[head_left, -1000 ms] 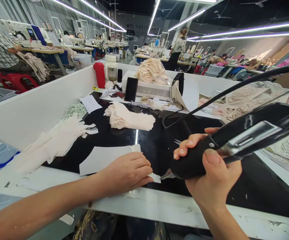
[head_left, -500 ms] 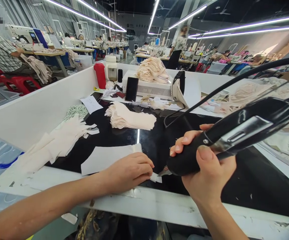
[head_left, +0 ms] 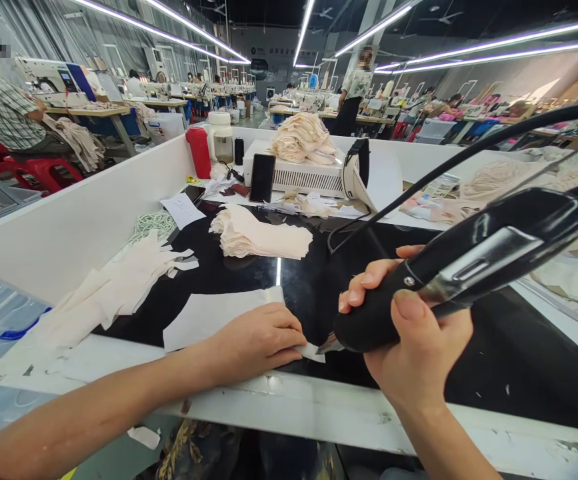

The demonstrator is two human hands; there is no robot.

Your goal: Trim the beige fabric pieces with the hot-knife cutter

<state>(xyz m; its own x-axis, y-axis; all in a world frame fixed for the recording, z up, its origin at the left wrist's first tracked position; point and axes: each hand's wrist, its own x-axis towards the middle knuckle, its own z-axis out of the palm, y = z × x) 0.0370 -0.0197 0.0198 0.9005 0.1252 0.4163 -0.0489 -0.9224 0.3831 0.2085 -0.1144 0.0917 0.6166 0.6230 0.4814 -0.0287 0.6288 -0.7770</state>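
The black-topped bench [head_left: 513, 347] carries a flat white piece [head_left: 213, 315] near its front edge, a cream fabric stack [head_left: 263, 233] beyond, pale cut pieces [head_left: 111, 290] at left, a vented box [head_left: 306, 180] behind.

My one view, from the wearer's head, facing forward and tilted down over the black worktop [head_left: 519, 360], left hand [head_left: 259, 340] and right hand [head_left: 413, 370] close below me, sewing tables [head_left: 89, 112] far off, ceiling lights [head_left: 303, 33] along the top.
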